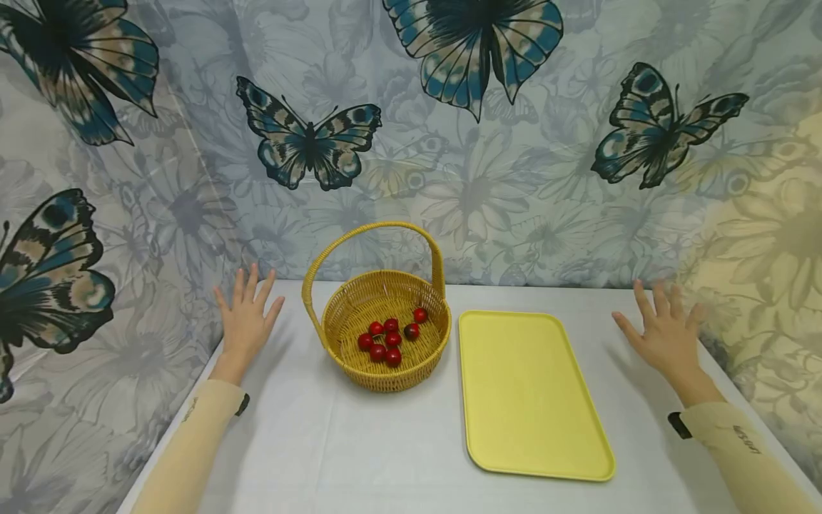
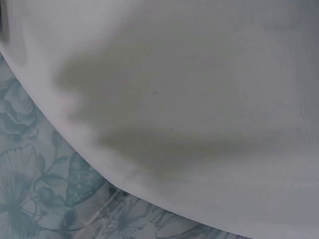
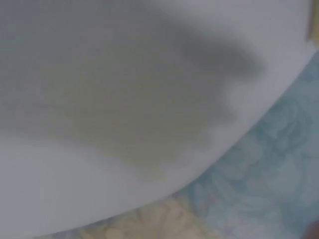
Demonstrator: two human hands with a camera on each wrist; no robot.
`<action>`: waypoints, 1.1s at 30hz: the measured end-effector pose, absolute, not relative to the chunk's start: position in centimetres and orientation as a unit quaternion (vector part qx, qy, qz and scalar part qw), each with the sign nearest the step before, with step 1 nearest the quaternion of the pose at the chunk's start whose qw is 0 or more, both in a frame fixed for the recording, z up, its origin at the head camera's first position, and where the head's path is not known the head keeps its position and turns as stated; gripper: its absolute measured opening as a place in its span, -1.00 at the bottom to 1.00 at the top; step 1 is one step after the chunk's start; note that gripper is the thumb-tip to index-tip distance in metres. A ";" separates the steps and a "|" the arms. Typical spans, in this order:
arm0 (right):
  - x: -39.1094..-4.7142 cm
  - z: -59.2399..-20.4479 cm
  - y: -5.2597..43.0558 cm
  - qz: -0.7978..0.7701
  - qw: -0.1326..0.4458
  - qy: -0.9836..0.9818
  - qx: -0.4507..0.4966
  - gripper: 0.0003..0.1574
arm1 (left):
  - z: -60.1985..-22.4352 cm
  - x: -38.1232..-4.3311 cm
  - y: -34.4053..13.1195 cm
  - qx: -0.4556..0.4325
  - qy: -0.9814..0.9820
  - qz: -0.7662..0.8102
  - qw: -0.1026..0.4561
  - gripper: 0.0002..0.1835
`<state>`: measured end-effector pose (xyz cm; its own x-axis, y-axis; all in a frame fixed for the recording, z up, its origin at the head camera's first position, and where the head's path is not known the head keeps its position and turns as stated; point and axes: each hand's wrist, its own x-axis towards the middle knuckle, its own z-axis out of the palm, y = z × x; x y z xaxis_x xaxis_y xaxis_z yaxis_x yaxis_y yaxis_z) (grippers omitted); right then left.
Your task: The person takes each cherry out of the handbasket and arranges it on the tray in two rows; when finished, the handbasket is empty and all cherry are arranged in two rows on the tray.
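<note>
In the head view a yellow wicker basket [image 1: 385,380] with a tall arched handle [image 1: 379,225] stands near the back middle of the table. Several dark red cherries [image 1: 393,357] lie inside it. To its right is a flat yellow tray [image 1: 536,396] with a low rim, nothing lying on it. My left hand [image 1: 247,318] hovers left of the basket, fingers straight and spread, holding nothing. Beyond the tray, my right hand [image 1: 668,332] is likewise spread, holding nothing. Both wrist views show just the hands' shadows on the tabletop.
The white tabletop [image 1: 289,457] ends at a patterned cloth backdrop [image 1: 475,193] with butterflies, which rises behind and along both sides. The table's edge [image 2: 117,186] curves through the left wrist view. Part of the tray's rim [image 3: 314,25] shows at the right wrist view's corner.
</note>
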<state>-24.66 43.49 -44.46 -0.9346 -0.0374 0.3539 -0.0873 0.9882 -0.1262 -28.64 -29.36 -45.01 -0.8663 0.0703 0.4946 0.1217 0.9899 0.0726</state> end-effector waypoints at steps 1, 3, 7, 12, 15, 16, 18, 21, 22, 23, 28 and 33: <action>-24.8 -44.4 43.2 0.073 0.181 -0.980 0.039 -0.04 | -45.0 -28.6 -29.3 -0.048 -0.965 -0.054 0.253 -0.30; -25.2 -44.3 42.3 0.077 0.186 -0.978 0.053 -0.04 | -44.9 -28.4 -29.0 -0.045 -0.965 -0.061 0.250 -0.32; -26.0 -43.6 40.3 0.089 0.193 -0.974 0.080 -0.07 | -44.8 -28.2 -28.3 -0.046 -0.962 -0.085 0.255 -0.34; -26.7 -42.5 37.1 0.098 0.191 -0.971 0.110 -0.10 | -44.9 -27.7 -27.0 -0.059 -0.956 -0.137 0.254 -0.35; -27.0 -42.0 35.1 0.110 0.187 -0.968 0.129 -0.12 | -45.1 -27.1 -26.1 -0.066 -0.951 -0.180 0.244 -0.36; -27.2 -41.8 34.4 0.113 0.186 -0.966 0.136 -0.13 | -45.2 -26.9 -25.9 -0.066 -0.949 -0.195 0.240 -0.36; -27.4 -41.6 33.1 0.119 0.188 -0.963 0.152 -0.15 | -45.4 -26.4 -25.3 -0.067 -0.945 -0.224 0.231 -0.37; -27.7 -41.5 31.1 0.131 0.192 -0.956 0.178 -0.16 | -45.8 -25.5 -24.6 -0.068 -0.941 -0.257 0.212 -0.38; -27.8 -41.4 30.4 0.135 0.193 -0.954 0.187 -0.16 | -45.9 -25.2 -24.4 -0.070 -0.940 -0.265 0.205 -0.38; -27.8 -41.4 29.8 0.139 0.196 -0.951 0.196 -0.16 | -46.0 -24.8 -24.1 -0.071 -0.939 -0.273 0.197 -0.39; -27.8 -41.2 26.5 0.160 0.194 -0.939 0.236 -0.17 | -46.3 -23.3 -23.2 -0.083 -0.936 -0.295 0.172 -0.41; -27.3 -41.1 23.4 0.181 0.194 -0.923 0.279 -0.19 | -46.7 -22.0 -22.6 -0.094 -0.928 -0.321 0.163 -0.40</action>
<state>-27.31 23.42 -41.13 -0.7684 -0.4453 0.4596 -0.5859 0.7784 -0.2254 -22.03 -22.56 -46.71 -0.9291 0.0694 0.3633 0.2789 0.7767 0.5648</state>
